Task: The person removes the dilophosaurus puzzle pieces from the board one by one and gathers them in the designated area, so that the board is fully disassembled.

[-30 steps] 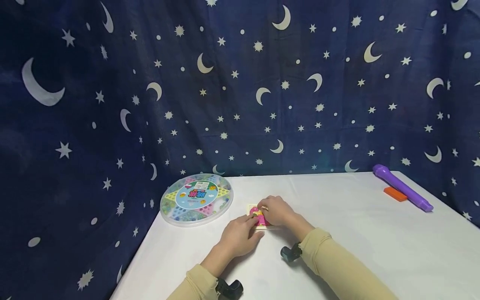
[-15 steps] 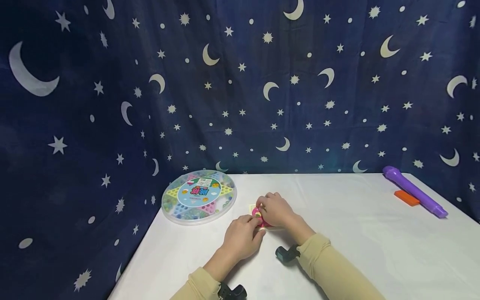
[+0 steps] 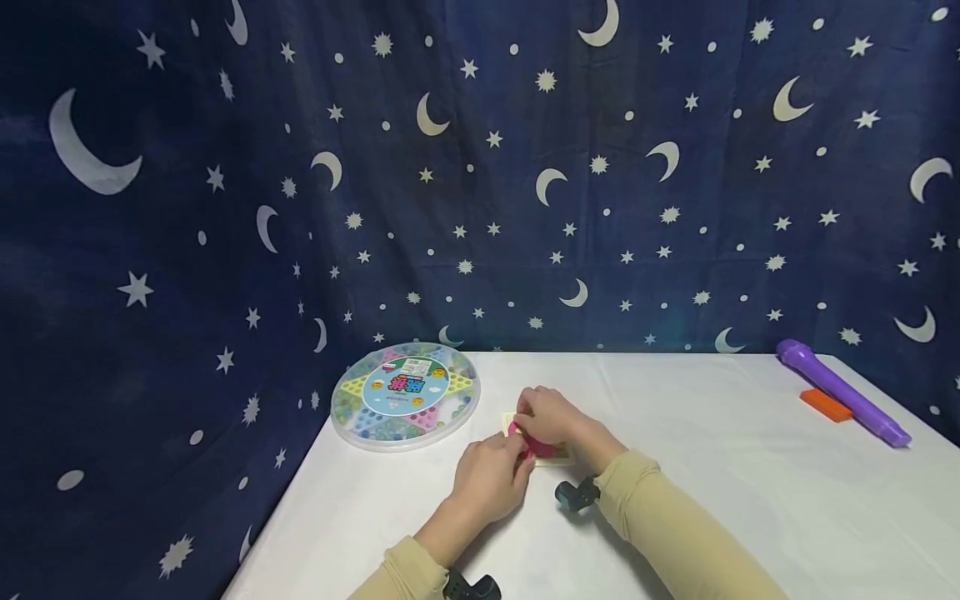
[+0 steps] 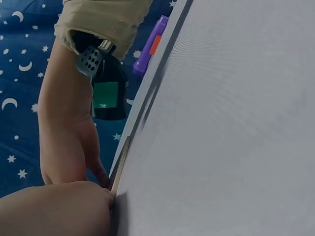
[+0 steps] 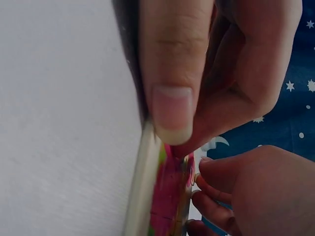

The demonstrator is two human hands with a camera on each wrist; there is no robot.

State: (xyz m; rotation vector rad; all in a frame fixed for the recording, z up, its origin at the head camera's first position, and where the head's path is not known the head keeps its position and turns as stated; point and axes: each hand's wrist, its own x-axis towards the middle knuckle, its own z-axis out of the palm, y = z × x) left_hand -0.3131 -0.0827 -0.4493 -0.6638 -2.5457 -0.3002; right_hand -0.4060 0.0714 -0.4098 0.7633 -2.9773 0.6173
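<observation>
A small flat jigsaw puzzle with a pale wooden rim and a pink picture lies on the white table in the head view. My left hand holds it at the left, thumb by the near edge and fingers at its surface. From the right, my right hand reaches over it and covers much of the picture. In the right wrist view, the right thumb meets the rim while a bent finger touches the pink surface of the puzzle. Hidden fingertips leave unclear whether a loose piece is held.
A round clear game box with coloured star points sits at the back left. Far right, a purple microphone-shaped toy lies beside an orange block. A dark blue curtain with moons and stars stands behind the table.
Both hands stay at the puzzle with small finger shifts. The yellow part seen earlier between the hands is no longer visible; plain pink shows there. The head view has shifted slightly.
</observation>
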